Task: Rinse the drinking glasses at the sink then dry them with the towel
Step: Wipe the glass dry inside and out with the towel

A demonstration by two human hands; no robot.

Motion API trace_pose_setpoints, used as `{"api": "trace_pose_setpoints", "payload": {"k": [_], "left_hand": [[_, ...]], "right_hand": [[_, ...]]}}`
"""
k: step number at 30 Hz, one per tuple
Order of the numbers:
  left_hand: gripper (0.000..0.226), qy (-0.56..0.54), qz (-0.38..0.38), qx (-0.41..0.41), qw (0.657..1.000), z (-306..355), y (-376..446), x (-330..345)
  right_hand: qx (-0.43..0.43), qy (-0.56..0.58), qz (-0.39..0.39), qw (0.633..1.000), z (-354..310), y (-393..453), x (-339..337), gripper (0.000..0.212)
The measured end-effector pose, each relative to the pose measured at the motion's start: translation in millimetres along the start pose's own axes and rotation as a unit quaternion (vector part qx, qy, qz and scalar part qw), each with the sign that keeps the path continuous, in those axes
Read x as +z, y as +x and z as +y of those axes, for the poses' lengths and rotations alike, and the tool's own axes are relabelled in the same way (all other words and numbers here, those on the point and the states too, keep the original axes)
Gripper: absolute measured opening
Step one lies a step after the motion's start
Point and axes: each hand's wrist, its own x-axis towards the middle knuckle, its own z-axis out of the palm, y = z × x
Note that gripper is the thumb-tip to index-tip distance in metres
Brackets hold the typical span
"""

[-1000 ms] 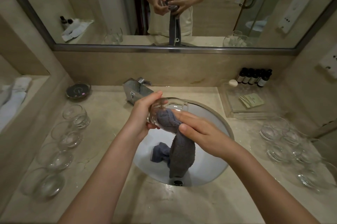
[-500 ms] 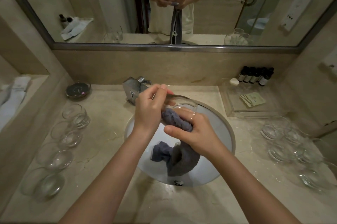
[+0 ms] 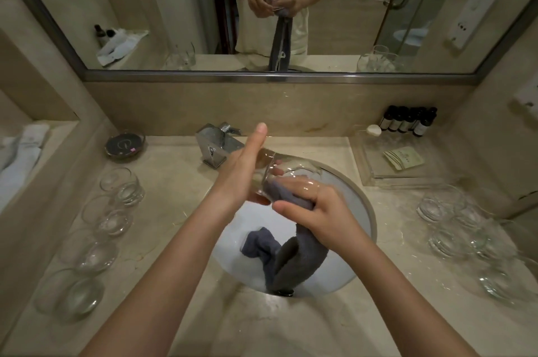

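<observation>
A clear drinking glass (image 3: 286, 166) lies on its side in the air above the white sink (image 3: 365, 211). My left hand (image 3: 243, 170) cups its base, fingers stretched out flat along the glass. My right hand (image 3: 316, 211) has its fingers pushed into the glass mouth together with the grey towel (image 3: 294, 257). The rest of the towel hangs down into the basin.
Several glasses lie in a row (image 3: 110, 217) on the left of the counter, and several more cluster (image 3: 468, 234) on the right. A chrome tap (image 3: 215, 145) stands behind the sink, a dark soap dish (image 3: 125, 145) at back left, a clear tray (image 3: 398, 164) and dark bottles (image 3: 407, 122) at back right.
My left hand has opened from a curled grip to flat fingers along the glass. The glass has turned, and my right hand has pushed the towel deeper inside.
</observation>
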Motion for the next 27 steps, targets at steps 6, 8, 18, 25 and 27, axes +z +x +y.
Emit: {"api": "trace_pose_setpoints", "payload": {"k": [6,8,18,25,27], "left_hand": [[0.024,0.076,0.204,0.185,0.958,-5,-2,19],[0.027,0.107,0.222,0.316,0.916,-10,-2,16],[0.059,0.047,0.017,0.099,0.994,4,6,5],[0.025,0.085,0.111,0.198,0.97,-1,-1,10],[0.023,0.067,0.094,0.289,0.95,-11,-2,9]], "right_hand": [[0.023,0.008,-0.019,1.0,-7,4,3,0.042],[0.07,0.138,-0.046,0.987,-8,4,-2,0.041],[0.052,0.101,0.007,0.993,-7,-4,-1,0.029],[0.072,0.089,-0.007,0.993,-11,-5,6,0.037],[0.115,0.193,-0.057,0.973,-18,-6,-1,0.023]]}}
